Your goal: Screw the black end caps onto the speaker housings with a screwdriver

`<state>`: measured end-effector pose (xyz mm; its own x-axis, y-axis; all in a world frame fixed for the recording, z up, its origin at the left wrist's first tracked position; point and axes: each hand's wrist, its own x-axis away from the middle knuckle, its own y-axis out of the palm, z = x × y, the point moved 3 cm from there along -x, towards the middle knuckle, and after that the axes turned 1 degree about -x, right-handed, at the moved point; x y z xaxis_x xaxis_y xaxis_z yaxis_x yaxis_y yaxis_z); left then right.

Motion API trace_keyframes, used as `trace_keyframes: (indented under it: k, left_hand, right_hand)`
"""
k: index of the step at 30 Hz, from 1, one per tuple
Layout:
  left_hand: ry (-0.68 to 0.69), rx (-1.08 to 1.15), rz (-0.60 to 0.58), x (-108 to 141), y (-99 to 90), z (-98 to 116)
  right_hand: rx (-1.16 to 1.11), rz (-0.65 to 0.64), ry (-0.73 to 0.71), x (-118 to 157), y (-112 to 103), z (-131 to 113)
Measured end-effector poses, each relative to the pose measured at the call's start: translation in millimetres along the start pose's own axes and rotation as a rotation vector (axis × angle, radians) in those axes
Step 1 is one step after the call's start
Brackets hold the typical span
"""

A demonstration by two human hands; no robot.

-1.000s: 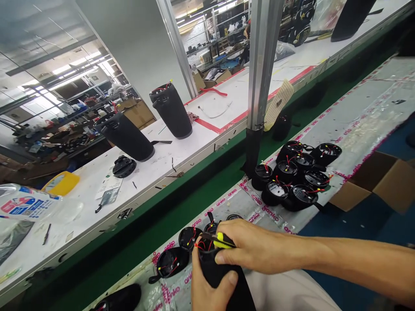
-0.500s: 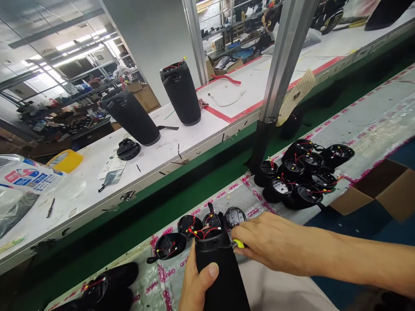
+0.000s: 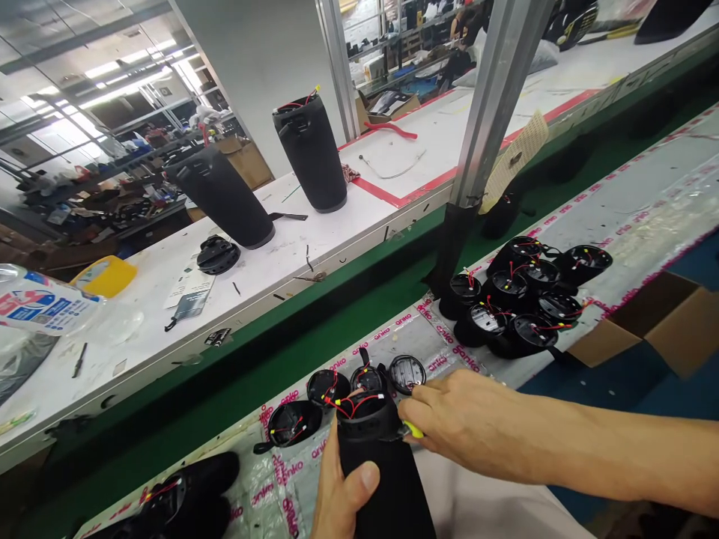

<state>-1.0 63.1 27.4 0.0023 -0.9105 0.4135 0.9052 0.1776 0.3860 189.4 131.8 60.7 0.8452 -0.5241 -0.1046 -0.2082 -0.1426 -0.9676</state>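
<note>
My left hand [image 3: 347, 483] is wrapped around a black cylindrical speaker body [image 3: 387, 486], thumb across its front. The speaker stands tilted at the bottom centre, its open top facing away, with red wires and small connectors sticking out. My right hand [image 3: 449, 427] grips a small yellow-handled tool [image 3: 414, 429] at the right side of the speaker's upper rim. Its dark tip touches the edge between the smooth collar and the fabric; the fingers hide most of the tool, so its exact kind is unclear.
Several open-topped speaker bodies [image 3: 531, 333] stand in a cluster at the right, others just beyond my hands and at lower left. A white bench [image 3: 269, 292] carries two upright speakers [image 3: 314, 157], a bottle [image 3: 48, 303] and yellow tape [image 3: 106, 277]. A metal post [image 3: 494, 112] rises behind.
The right hand and the tool have shifted slightly down and left along the speaker's rim, which has turned a little. The left hand keeps its grip.
</note>
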Motion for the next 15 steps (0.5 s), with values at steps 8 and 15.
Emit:
trace_keyframes:
  k: [8, 15]
  left_hand:
    - [0.095, -0.241, 0.102, -2.0, -18.1, -3.3]
    - [0.133, -0.448, 0.176, -0.9, -32.1, -7.2]
  right_hand:
    - [0.043, -0.046, -0.024, -2.9, -4.3, -4.7]
    - [0.014, -0.073, -0.07, -5.3, -14.7, -6.3]
